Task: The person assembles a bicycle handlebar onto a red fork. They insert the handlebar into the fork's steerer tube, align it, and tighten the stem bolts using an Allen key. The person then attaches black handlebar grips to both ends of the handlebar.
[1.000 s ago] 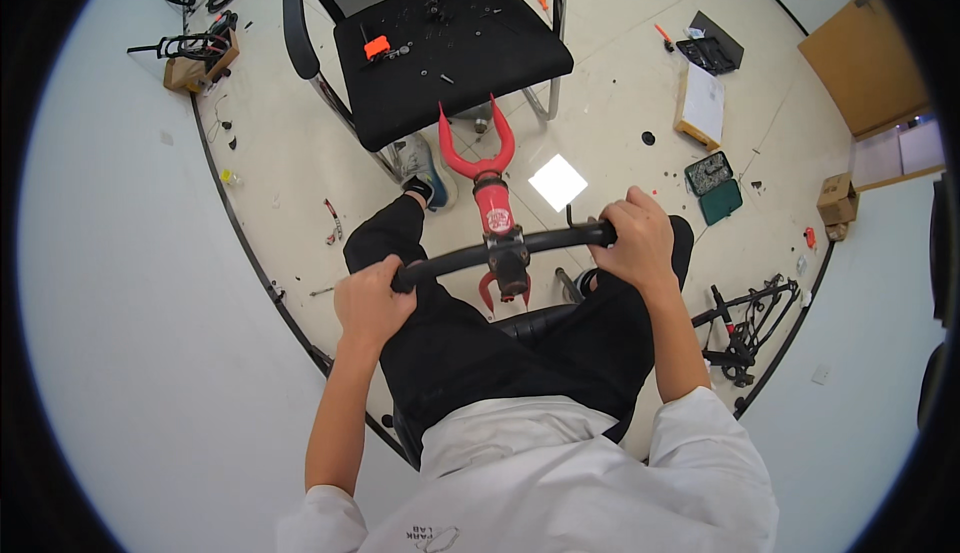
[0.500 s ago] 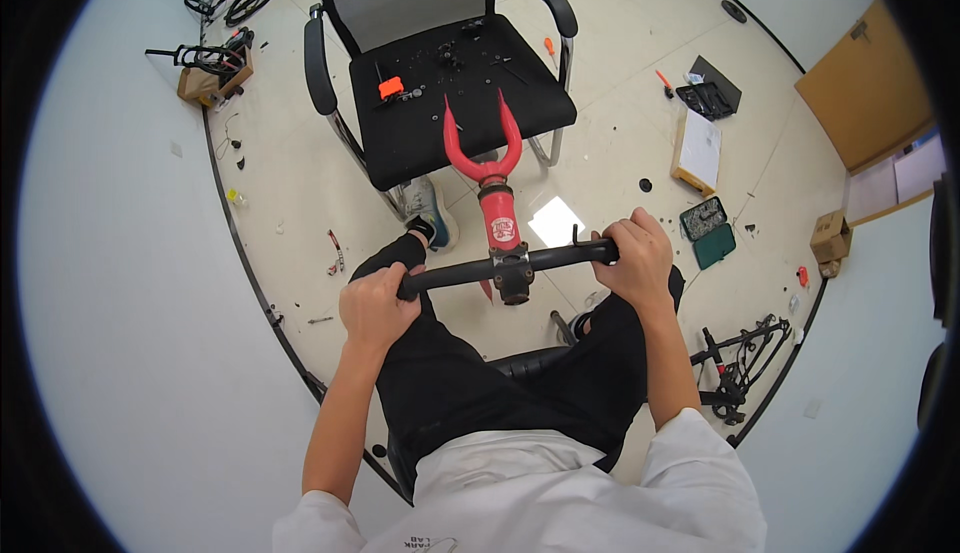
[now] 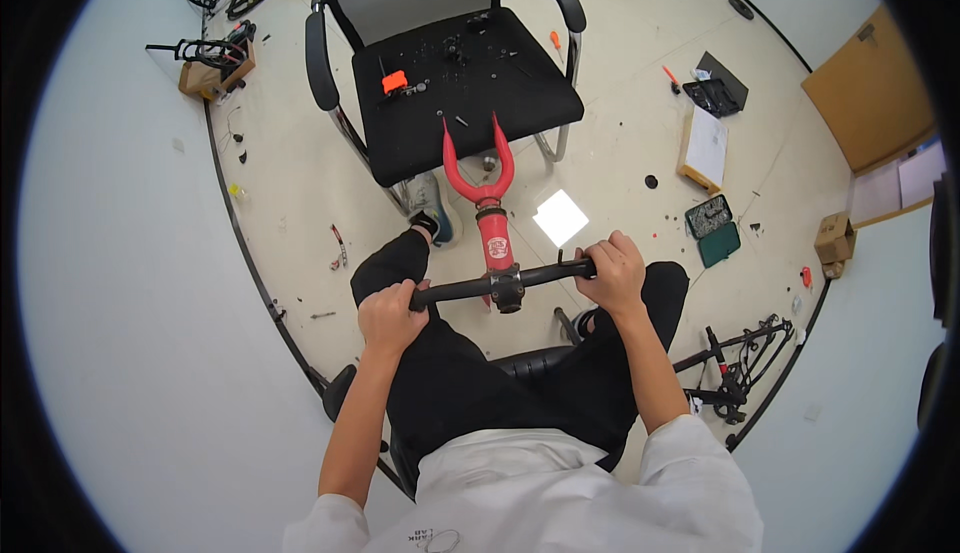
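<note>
My left hand (image 3: 393,316) is wrapped round the left end of a black bicycle handlebar (image 3: 455,291). The right end is gripped by my right hand (image 3: 612,271), beside a short black lever or post (image 3: 561,255). At its middle the bar is clamped in a black stem (image 3: 508,293), joined to a red head tube (image 3: 495,238). From there a red bicycle fork (image 3: 474,189) points away from me, its two tips at the front edge of the black chair seat (image 3: 467,83). Whether the tips touch the seat I cannot tell.
Small metal parts and an orange tool (image 3: 394,82) lie on the chair. On the floor to the right are a white-topped box (image 3: 704,148), a green case (image 3: 718,244) and a black bicycle frame (image 3: 735,363). A cardboard box of parts (image 3: 213,75) stands by the left wall.
Both hands have shifted the handlebar slightly; my left hand has moved right and my right hand left in view. The fork tips have dropped lower, nearer the seat's front edge.
</note>
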